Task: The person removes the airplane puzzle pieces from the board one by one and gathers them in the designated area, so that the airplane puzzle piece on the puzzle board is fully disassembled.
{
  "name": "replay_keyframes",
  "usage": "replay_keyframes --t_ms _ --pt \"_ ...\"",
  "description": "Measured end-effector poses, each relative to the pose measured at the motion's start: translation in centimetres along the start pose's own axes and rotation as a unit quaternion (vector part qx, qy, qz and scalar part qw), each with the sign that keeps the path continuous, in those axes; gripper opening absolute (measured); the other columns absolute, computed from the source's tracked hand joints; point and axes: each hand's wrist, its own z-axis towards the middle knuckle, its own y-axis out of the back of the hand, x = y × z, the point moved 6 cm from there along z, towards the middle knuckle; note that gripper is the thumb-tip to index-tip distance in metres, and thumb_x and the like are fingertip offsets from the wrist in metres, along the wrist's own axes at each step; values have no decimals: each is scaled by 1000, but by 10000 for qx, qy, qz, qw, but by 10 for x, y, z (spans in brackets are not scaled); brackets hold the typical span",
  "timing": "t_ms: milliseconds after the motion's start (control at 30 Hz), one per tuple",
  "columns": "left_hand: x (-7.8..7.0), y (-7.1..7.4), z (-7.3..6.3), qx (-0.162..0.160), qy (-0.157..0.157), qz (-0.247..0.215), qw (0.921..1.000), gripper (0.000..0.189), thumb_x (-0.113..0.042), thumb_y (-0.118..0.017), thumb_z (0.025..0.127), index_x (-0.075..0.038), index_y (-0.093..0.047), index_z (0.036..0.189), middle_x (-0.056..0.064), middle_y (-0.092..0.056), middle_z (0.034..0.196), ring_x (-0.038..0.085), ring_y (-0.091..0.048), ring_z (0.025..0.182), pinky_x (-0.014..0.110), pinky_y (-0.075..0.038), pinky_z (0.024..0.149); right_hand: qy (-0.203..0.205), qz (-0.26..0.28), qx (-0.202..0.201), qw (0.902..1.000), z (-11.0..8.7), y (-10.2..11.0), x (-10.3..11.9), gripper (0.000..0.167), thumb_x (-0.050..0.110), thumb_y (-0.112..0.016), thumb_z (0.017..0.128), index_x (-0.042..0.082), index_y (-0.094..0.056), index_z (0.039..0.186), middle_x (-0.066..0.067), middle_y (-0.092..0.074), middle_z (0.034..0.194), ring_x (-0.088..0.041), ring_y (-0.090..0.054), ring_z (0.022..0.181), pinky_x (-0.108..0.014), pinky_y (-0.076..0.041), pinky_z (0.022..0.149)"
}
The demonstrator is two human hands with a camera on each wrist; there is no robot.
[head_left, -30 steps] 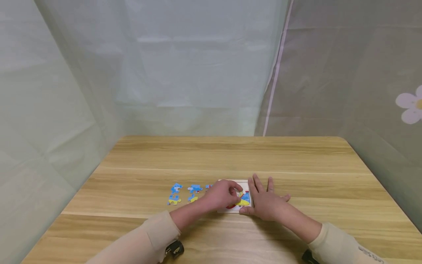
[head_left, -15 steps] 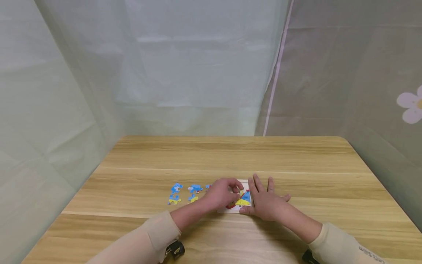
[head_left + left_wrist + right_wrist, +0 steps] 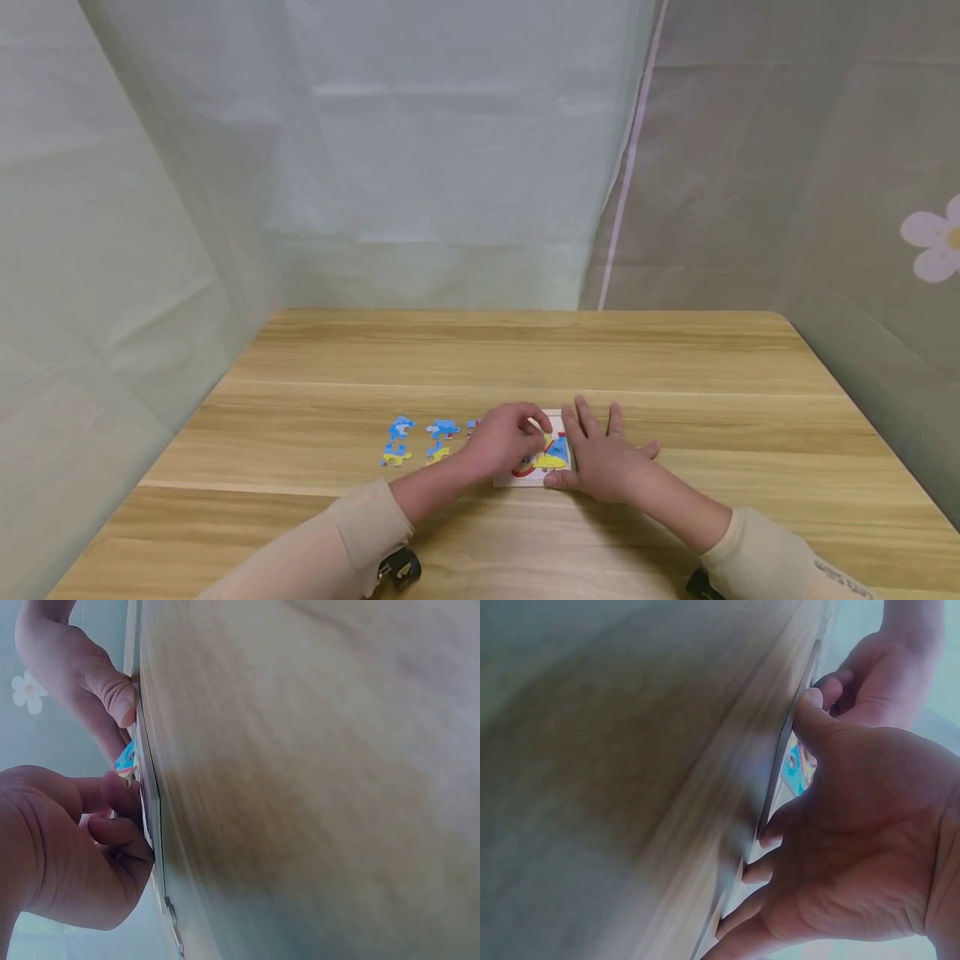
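A small framed jigsaw puzzle board (image 3: 556,413) with a white border lies on the table, with blue, yellow and red picture parts showing. My left hand (image 3: 504,440) bends over it, thumb and forefinger pinching a yellowish puzzle piece (image 3: 547,442) at the picture; the fingers partly cover that piece. In the left wrist view, the same fingertips are low against the board, beside a blue part (image 3: 125,755). My right hand (image 3: 606,465) lies with spread, straight fingers along the board's right edge, the thumb on its near corner.
Several loose blue and yellow puzzle pieces (image 3: 396,454) lie in two rows left of the board, some partly behind my left hand. The wooden table (image 3: 525,354) reaches back to hanging pale curtains (image 3: 450,167).
My left fingers shift slightly at the board, and the yellowish piece they pinch has turned a little. The right hand stays nearly where it was; the loose pieces have not moved.
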Motion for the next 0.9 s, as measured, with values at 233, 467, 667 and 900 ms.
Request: replay_keyframes --t_ms 233,467,667,900 --pt "2 1 1 -70 167 -119 9998 12 -2 -69 91 -14 -70 95 -2 -65 79 11 -57 62 25 -45 53 23 23 -33 10000 0 2 1 108 72 -62 84 8 -22 161 -18 -10 167 -62 -6 143 -93 -20 73" --pt "0 0 3 19 52 104 9999 15 -1 -68 91 -15 -69 95 -2 -63 80 12 -56 64 25 -45 54 36 61 -46 10000 -1 2 1 106 71 -62 84 8 -23 160 -18 -10 167 -62 -6 143 -93 -20 73" --pt "-2 1 1 11 28 104 9999 15 0 -68 91 -14 -69 96 -2 -62 78 11 -54 62 24 -43 53 77 15 -11 10000 -1 0 1 101 69 -59 89 8 -21 161 -19 -8 167 -62 -5 143 -93 -19 73" --pt "-5 0 0 -6 -105 146 9998 15 3 -67 90 -11 -68 95 -2 -62 77 11 -52 59 23 -41 53 33 -117 68 9999 -2 -1 0 96 67 -54 93 9 -19 161 -18 -6 168 -61 -4 144 -93 -20 75"
